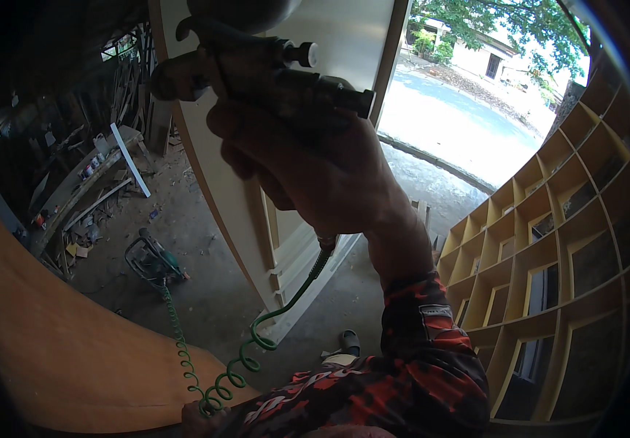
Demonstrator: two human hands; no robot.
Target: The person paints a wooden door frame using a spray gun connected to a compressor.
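Raised at the top centre, my right hand [307, 164] is wrapped round the grip of a metal spray gun [256, 77]. The gun's nozzle end points left, and a rounded cup, cut off by the upper edge, sits on top of it. From below the grip a green coiled air hose [256, 332] hangs down and loops to the lower left. There my left hand [204, 417], partly cut off by shadow and the lower edge, is closed on the hose. Behind the gun stands a tall pale wooden panel [315, 44] with raised mouldings.
A small air compressor [156, 259] sits on the floor, joined to the hose. To the right rises a wooden shelf unit [548, 241] with many square compartments. An orange-brown board [74, 336] curves along the lower left. Scrap wood and a cluttered bench [85, 186] stand farther back.
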